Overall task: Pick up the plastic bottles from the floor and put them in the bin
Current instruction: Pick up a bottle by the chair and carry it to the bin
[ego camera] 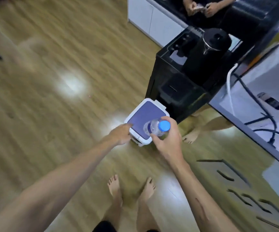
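Two hands: both reach over one bin on the wooden floor (51, 81), seen from the head view.
Left hand (121, 133): arm stretched forward, fingers (127, 127) extended and relaxed, tips touching the left edge of the bin lid; nothing held.
Bin (141, 114): small, white body with a flat purple lid, lid closed; stands on the floor just beside the base of a black cabinet.
Plastic bottle (153, 127): clear, with a blue cap (164, 126); tilted, cap toward the camera, body over the right half of the bin lid.
Right hand (168, 137): wrapped round the bottle's neck and shoulder, thumb on the near side, other fingers curled behind the cap.
Bare feet (115, 186): the wearer's two, on the floor at the lower edge, near side of the bin.
Black cabinet (169, 77): right of and behind the bin; a black kettle (214, 41) stands on top.
Second person: hands (200, 7) visible at the upper edge, holding a small object too blurred to tell; a bare foot (190, 136) on the floor right of the bin.
White table (269, 77): at the right edge, with cables (252, 101) lying across it.
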